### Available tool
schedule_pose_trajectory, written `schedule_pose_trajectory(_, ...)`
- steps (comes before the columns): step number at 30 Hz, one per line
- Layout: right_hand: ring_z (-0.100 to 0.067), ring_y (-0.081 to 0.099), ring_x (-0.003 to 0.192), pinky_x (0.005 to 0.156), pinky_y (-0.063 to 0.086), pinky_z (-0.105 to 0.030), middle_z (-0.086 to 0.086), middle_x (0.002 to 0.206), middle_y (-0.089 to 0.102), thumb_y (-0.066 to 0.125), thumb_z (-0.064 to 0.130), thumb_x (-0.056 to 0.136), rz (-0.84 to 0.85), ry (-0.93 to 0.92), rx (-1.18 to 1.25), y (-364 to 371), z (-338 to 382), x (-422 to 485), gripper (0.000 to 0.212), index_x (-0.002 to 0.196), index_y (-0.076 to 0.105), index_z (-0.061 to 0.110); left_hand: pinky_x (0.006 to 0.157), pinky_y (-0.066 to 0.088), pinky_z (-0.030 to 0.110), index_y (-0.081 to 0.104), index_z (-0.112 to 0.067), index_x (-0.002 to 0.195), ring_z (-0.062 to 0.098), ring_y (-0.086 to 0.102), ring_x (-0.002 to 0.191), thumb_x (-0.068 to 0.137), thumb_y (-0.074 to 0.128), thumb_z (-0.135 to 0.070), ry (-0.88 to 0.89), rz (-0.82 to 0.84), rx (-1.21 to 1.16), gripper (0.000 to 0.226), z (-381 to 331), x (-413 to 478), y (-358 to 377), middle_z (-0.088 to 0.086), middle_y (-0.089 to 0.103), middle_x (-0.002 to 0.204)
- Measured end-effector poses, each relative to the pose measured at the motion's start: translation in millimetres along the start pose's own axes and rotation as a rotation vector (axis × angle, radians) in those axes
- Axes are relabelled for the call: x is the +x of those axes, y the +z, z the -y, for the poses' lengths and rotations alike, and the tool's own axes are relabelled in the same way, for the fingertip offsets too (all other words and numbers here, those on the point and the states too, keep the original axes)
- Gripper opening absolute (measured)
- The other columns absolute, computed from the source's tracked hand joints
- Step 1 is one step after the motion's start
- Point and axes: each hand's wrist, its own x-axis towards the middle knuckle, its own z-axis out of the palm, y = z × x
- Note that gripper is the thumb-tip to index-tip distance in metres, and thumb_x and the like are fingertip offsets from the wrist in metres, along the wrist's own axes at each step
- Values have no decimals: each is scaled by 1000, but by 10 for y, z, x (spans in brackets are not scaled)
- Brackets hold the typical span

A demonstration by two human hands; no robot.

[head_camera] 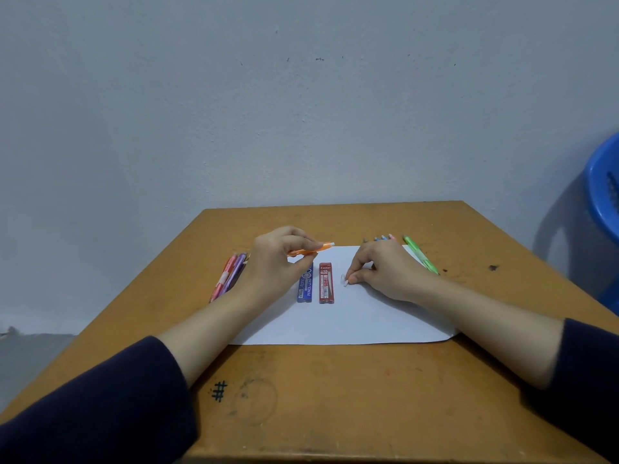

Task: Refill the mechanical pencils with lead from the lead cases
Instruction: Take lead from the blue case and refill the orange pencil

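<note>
left hand (274,262): fingers pinch orange pencil (315,249) | right hand (388,272): fingers pinch small cap (345,280) | blue lead case (305,287) partly covered

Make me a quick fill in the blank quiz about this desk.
The left hand holds an ____ mechanical pencil.
The blue lead case lies to the ____ of the red lead case.
Both cases rest on a white sheet of ____.
The right hand pinches a small pale cap beside the ____ case.
Missing words: orange, left, paper, red.
</note>
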Motion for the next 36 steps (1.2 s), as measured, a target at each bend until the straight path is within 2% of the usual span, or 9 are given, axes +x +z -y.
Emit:
schedule_pose_trajectory(4,-13,55,104,79,23,-16,2,98,70,68,15,86,6,14,20,1,-9,2,9,90,76,15,70,45,4,76,-8,92,6,60,81,76,76,-3,2,1,5,17,-24,-6,-5,3,71,92)
schedule_pose_trajectory(7,-7,59,92,87,31,-12,10,82,67,69,19,85,-59,37,66,-8,-19,-1,8,85,77,19,72,50,12,76,-9,94,8,62,80,76,76,-4,0,-8,-17,18,-44,-9,-6,4,71,91)
schedule_pose_trajectory(10,7,56,69,64,37,-4,12,74,64,68,15,86,-188,62,240,-25,11,7,9,91,74,20,69,53,21,76,-10,95,9,64,78,76,76,-4,-10,-39,-42,19,-64,-10,2,3,71,88)
schedule_pose_trajectory(12,6,56,61,64,43,-12,8,71,66,70,10,84,-258,61,455,-32,38,13,15,91,72,23,69,53,20,76,-11,97,9,62,77,77,74,0,-10,-50,-56,23,-89,-8,6,2,70,87)
schedule_pose_trajectory(14,-2,61,66,66,51,-20,3,72,69,70,7,83,-299,54,610,-32,75,6,19,89,70,25,68,52,18,75,-12,100,9,61,79,77,72,1,3,-57,-69,26,-123,-13,12,1,69,87)
schedule_pose_trajectory(18,-15,66,77,66,52,-21,-3,79,72,70,7,84,-338,40,745,-21,154,-28,21,90,69,26,69,56,23,75,-10,102,10,65,76,78,73,0,4,-80,-158,26,-187,-37,34,1,70,88)
schedule_pose_trajectory(27,-14,61,67,61,47,-21,-5,71,69,66,8,86,-335,114,1070,-27,278,-93,12,96,71,11,67,52,10,76,-4,91,7,64,85,70,82,-11,16,-114,-201,23,-364,-57,30,2,69,88)
schedule_pose_trajectory(32,-16,57,65,63,47,-25,-10,73,66,62,2,88,-350,206,1091,-43,243,-46,13,97,71,7,66,54,14,76,-8,92,7,64,84,79,75,-16,-24,-90,-185,15,-346,-34,18,0,71,89)
schedule_pose_trajectory(36,-15,54,60,59,46,-23,-11,73,65,60,2,90,-319,318,952,-82,116,16,17,104,69,1,79,50,17,75,-14,102,3,63,93,89,66,-21,-91,26,-40,17,-208,-14,10,-5,72,99)
